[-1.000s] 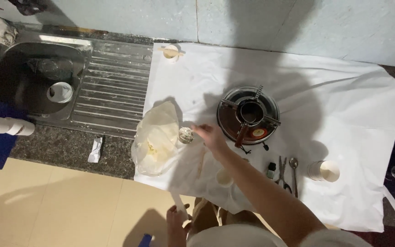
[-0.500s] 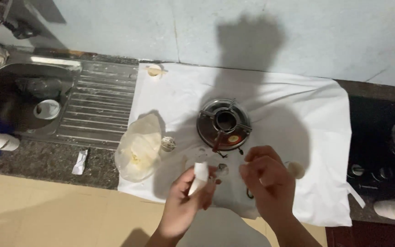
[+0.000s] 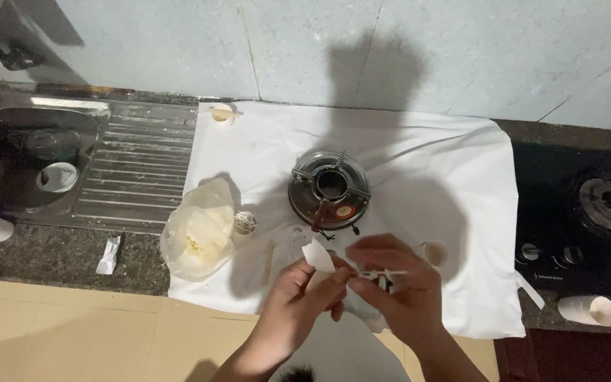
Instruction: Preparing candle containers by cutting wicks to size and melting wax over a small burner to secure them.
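Over the near edge of the white cloth [image 3: 461,177], both hands have met: left hand [image 3: 298,297] now pinches a white paper scrap [image 3: 317,255], right hand [image 3: 397,283] pinches a thin white stick [image 3: 383,272]; burner [image 3: 329,189] untouched.

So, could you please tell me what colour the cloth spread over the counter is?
White; the cloth shows in the head view.

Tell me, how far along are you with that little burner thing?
Laid out already: the white cloth covers the counter and the round metal burner sits on it, apart from the stove. In hand: the left hand pinches a small white paper piece while the right hand holds a thin white stick. Left: the burner lies untouched, and the plastic bag waits beside it.
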